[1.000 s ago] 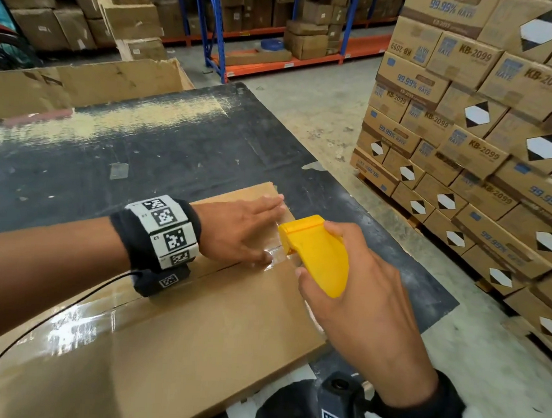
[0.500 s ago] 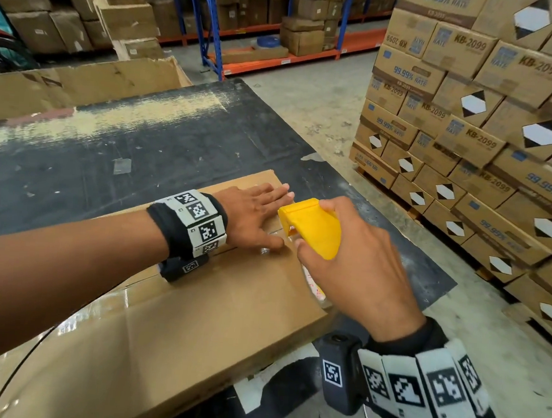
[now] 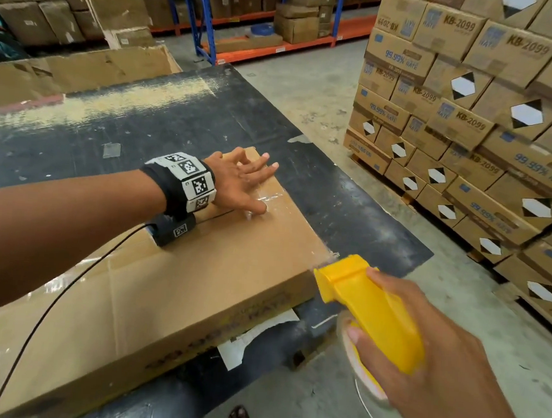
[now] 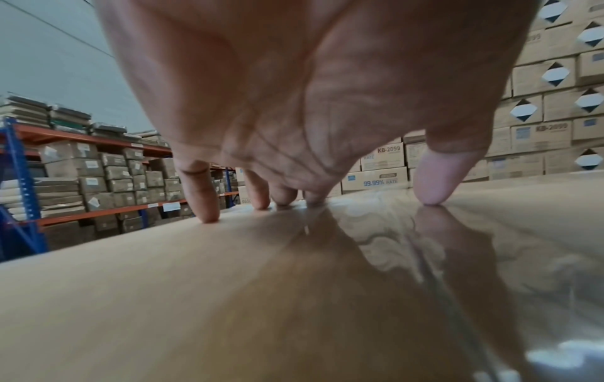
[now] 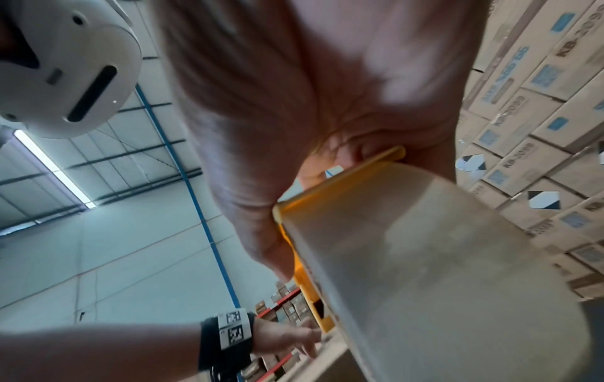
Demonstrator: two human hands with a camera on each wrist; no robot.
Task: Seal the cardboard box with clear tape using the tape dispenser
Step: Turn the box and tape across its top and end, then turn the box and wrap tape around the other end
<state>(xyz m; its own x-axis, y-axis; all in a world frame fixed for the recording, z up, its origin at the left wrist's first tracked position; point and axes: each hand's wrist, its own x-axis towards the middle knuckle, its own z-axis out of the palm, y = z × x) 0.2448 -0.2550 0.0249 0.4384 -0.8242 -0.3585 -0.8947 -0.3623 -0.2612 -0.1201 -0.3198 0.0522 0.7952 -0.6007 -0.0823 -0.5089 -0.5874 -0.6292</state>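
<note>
A flat brown cardboard box (image 3: 173, 286) lies on the dark table, with shiny clear tape (image 3: 270, 199) along its middle seam near the far end. My left hand (image 3: 237, 182) rests spread on the box top, fingertips (image 4: 209, 212) pressing the cardboard and the thumb on the taped strip (image 4: 431, 258). My right hand (image 3: 421, 343) grips the yellow tape dispenser (image 3: 372, 308), whose nose is just off the box's right corner. The tape roll (image 5: 441, 271) fills the right wrist view, with the yellow frame (image 5: 326, 186) under my palm.
The black table (image 3: 164, 118) has worn patches and ends at right above the concrete floor (image 3: 314, 91). Stacked printed cartons (image 3: 486, 131) stand on a pallet to the right. An open carton (image 3: 83, 67) sits behind the table; shelving racks (image 3: 196, 16) are beyond.
My right hand has pulled the dispenser away from the seam, off the box's right edge and toward me. My left hand has slid farther along the box top and spread its fingers.
</note>
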